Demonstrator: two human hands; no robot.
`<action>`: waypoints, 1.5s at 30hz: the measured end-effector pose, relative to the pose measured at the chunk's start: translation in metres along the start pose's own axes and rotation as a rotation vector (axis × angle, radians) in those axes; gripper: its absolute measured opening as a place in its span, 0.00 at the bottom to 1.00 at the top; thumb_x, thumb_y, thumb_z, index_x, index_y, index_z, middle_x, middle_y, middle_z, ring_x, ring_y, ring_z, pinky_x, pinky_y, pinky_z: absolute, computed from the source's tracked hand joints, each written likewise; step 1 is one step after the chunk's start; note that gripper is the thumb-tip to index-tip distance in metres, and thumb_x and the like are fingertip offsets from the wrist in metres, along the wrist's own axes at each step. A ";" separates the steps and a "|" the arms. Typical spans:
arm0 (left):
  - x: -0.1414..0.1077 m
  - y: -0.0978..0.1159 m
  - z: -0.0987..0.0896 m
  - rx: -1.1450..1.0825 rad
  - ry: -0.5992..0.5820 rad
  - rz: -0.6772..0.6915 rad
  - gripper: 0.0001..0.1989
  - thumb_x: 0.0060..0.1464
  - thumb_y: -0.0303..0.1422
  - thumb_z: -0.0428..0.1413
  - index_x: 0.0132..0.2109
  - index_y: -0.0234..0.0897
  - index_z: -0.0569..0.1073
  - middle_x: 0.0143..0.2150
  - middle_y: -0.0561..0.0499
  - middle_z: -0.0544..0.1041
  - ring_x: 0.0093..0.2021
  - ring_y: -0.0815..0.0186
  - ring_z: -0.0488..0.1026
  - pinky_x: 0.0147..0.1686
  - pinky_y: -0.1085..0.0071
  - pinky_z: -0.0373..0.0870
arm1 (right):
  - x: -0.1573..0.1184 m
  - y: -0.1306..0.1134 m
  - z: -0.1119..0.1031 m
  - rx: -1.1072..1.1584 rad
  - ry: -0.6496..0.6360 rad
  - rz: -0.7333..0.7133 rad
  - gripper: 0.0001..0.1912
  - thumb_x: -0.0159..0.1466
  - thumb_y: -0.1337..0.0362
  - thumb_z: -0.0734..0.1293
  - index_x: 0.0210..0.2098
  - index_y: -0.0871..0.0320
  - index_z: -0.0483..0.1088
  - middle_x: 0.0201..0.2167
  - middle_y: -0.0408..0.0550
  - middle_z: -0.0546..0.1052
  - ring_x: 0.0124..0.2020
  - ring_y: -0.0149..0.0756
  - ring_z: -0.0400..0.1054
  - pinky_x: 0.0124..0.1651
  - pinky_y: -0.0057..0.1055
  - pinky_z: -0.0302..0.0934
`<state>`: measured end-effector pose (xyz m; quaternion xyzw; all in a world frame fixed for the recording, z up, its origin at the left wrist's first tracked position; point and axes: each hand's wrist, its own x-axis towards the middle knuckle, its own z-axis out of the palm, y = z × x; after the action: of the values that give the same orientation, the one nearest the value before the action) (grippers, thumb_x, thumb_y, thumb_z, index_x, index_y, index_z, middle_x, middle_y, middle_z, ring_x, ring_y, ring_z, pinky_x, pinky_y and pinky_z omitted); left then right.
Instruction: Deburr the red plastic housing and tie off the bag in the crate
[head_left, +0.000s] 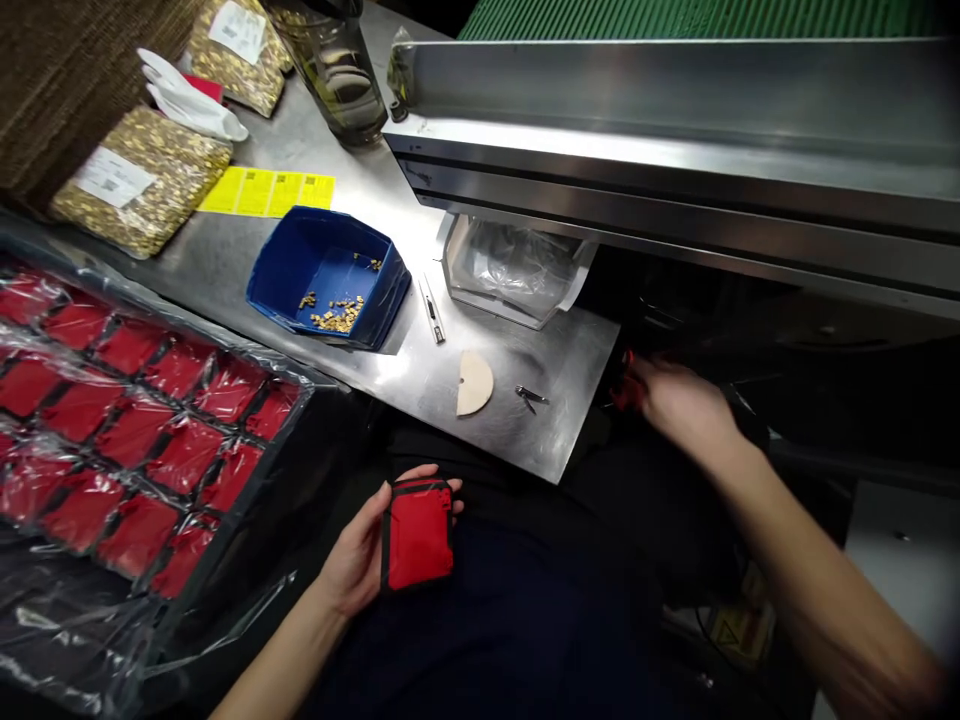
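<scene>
My left hand (358, 558) is closed around a red plastic case part with a black edge (420, 540), held face up above my lap. Off the right end of the metal table, my right hand (684, 402) reaches down with its fingers closed on a small red piece (628, 390). That piece is blurred and partly in shadow, so its exact shape cannot be made out. Near the table's front edge lie a nail clipper (531, 395), a beige half-round disc (475, 384) and a slim silver cutter knife (433, 312).
A blue bin (281, 270) holds small brass-coloured pieces. Beside it is a pale bin (540, 318) with clear plastic bags. At left stands a film-lined crate (247, 500) with rows of red parts. A metal conveyor frame (660, 190) crosses the upper right. Bagged brass pieces (169, 165) lie behind.
</scene>
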<state>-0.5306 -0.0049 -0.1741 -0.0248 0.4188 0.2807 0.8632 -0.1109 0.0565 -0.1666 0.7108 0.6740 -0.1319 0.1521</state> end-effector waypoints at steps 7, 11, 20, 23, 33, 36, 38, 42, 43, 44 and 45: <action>0.008 0.003 0.009 0.034 0.129 -0.007 0.31 0.65 0.53 0.54 0.62 0.32 0.69 0.61 0.30 0.77 0.56 0.44 0.79 0.58 0.52 0.72 | 0.028 0.060 0.069 -0.149 -0.094 -0.228 0.28 0.69 0.75 0.52 0.64 0.61 0.67 0.58 0.67 0.74 0.55 0.54 0.67 0.49 0.44 0.62; 0.005 0.002 0.010 0.053 0.149 0.042 0.30 0.66 0.52 0.53 0.62 0.32 0.69 0.60 0.32 0.77 0.55 0.47 0.79 0.57 0.55 0.74 | 0.026 0.064 0.070 -0.173 -0.032 -0.242 0.27 0.71 0.71 0.54 0.68 0.67 0.61 0.55 0.68 0.75 0.53 0.53 0.67 0.45 0.41 0.61; 0.007 0.007 0.006 0.405 0.141 0.191 0.27 0.65 0.49 0.57 0.62 0.36 0.70 0.60 0.36 0.78 0.52 0.54 0.79 0.44 0.64 0.79 | -0.052 -0.028 -0.029 0.055 -0.448 -0.589 0.13 0.51 0.73 0.67 0.36 0.56 0.75 0.35 0.49 0.81 0.41 0.44 0.76 0.64 0.46 0.59; 0.009 0.004 0.007 0.518 0.112 0.210 0.27 0.64 0.49 0.58 0.61 0.36 0.70 0.59 0.35 0.78 0.51 0.54 0.79 0.43 0.63 0.80 | -0.065 -0.093 -0.045 0.111 -0.601 -0.529 0.07 0.53 0.69 0.66 0.30 0.55 0.75 0.27 0.48 0.80 0.30 0.45 0.77 0.36 0.38 0.66; 0.008 -0.002 -0.004 0.496 0.101 0.219 0.31 0.60 0.53 0.60 0.61 0.39 0.71 0.61 0.35 0.77 0.50 0.50 0.80 0.48 0.57 0.79 | -0.069 -0.165 -0.037 0.082 -0.609 -0.483 0.09 0.56 0.64 0.67 0.33 0.61 0.78 0.29 0.58 0.81 0.32 0.53 0.79 0.27 0.35 0.59; 0.001 0.004 -0.001 0.626 0.017 0.210 0.37 0.56 0.48 0.66 0.67 0.41 0.67 0.65 0.36 0.74 0.58 0.46 0.76 0.57 0.55 0.74 | -0.074 -0.162 -0.052 0.069 -0.615 -0.495 0.08 0.55 0.65 0.67 0.31 0.60 0.77 0.29 0.57 0.81 0.30 0.52 0.79 0.26 0.35 0.57; -0.008 0.010 0.006 0.820 -0.052 0.185 0.44 0.53 0.40 0.69 0.72 0.44 0.60 0.68 0.39 0.70 0.65 0.46 0.70 0.66 0.53 0.65 | -0.076 -0.155 -0.068 0.080 -0.648 -0.522 0.05 0.54 0.64 0.67 0.27 0.58 0.75 0.26 0.53 0.80 0.27 0.47 0.77 0.23 0.33 0.54; -0.027 0.024 0.032 1.207 -0.243 0.151 0.52 0.48 0.26 0.68 0.75 0.50 0.54 0.71 0.44 0.66 0.70 0.47 0.64 0.72 0.49 0.54 | -0.062 -0.130 -0.107 0.182 -0.748 -0.537 0.13 0.58 0.56 0.69 0.20 0.54 0.70 0.17 0.46 0.73 0.17 0.36 0.66 0.19 0.31 0.48; -0.030 0.027 0.036 1.247 -0.299 0.136 0.53 0.46 0.23 0.68 0.75 0.51 0.55 0.70 0.44 0.67 0.69 0.46 0.64 0.72 0.48 0.54 | -0.056 -0.124 -0.114 0.205 -0.759 -0.524 0.15 0.58 0.54 0.69 0.20 0.54 0.70 0.15 0.45 0.72 0.15 0.34 0.63 0.19 0.31 0.47; -0.031 0.028 0.039 1.239 -0.339 0.124 0.54 0.44 0.22 0.68 0.74 0.51 0.57 0.69 0.44 0.69 0.68 0.45 0.65 0.71 0.47 0.55 | -0.048 -0.118 -0.118 0.219 -0.764 -0.515 0.16 0.59 0.52 0.69 0.19 0.54 0.70 0.15 0.44 0.71 0.15 0.33 0.61 0.19 0.31 0.46; -0.032 0.028 0.039 1.172 -0.358 0.120 0.54 0.43 0.23 0.70 0.74 0.52 0.57 0.67 0.44 0.70 0.67 0.44 0.67 0.70 0.46 0.58 | -0.042 -0.113 -0.119 0.219 -0.766 -0.510 0.17 0.59 0.52 0.69 0.19 0.54 0.70 0.15 0.44 0.71 0.14 0.32 0.60 0.19 0.32 0.46</action>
<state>-0.5321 0.0146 -0.1201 0.5251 0.3524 0.0518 0.7729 -0.2284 0.0704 -0.0450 0.4346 0.7045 -0.4882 0.2765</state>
